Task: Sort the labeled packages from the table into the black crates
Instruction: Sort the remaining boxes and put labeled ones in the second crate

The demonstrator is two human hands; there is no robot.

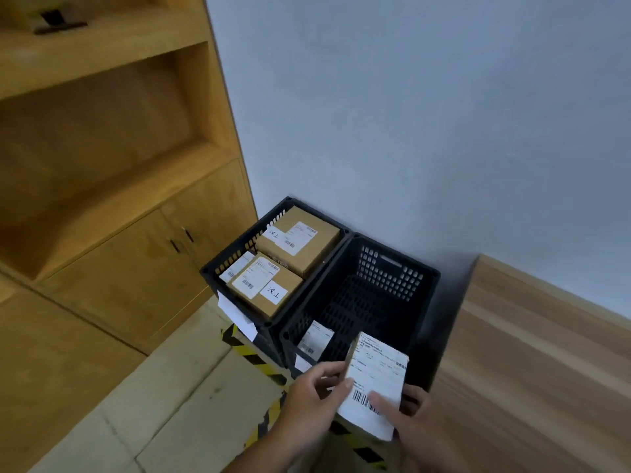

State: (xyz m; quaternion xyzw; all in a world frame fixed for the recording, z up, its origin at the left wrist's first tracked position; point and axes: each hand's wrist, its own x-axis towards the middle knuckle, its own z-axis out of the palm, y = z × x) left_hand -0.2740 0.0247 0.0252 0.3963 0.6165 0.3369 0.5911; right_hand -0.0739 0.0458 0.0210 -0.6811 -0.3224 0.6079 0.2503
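Head view: my two hands hold the flat, white-labelled package (374, 380) just above the near rim of the right black perforated plastic crate (386, 268). My left hand (314, 394) pinches the package's left edge between thumb and fingers. My right hand (415, 418) grips its lower right corner, thumb pressed on the label.

Caution: released here, the package may catch the rim and drop to the floor. A misread label would send it to the wrong bin; the left black crate (235, 256) already carries brown cardboard boxes (307, 247).
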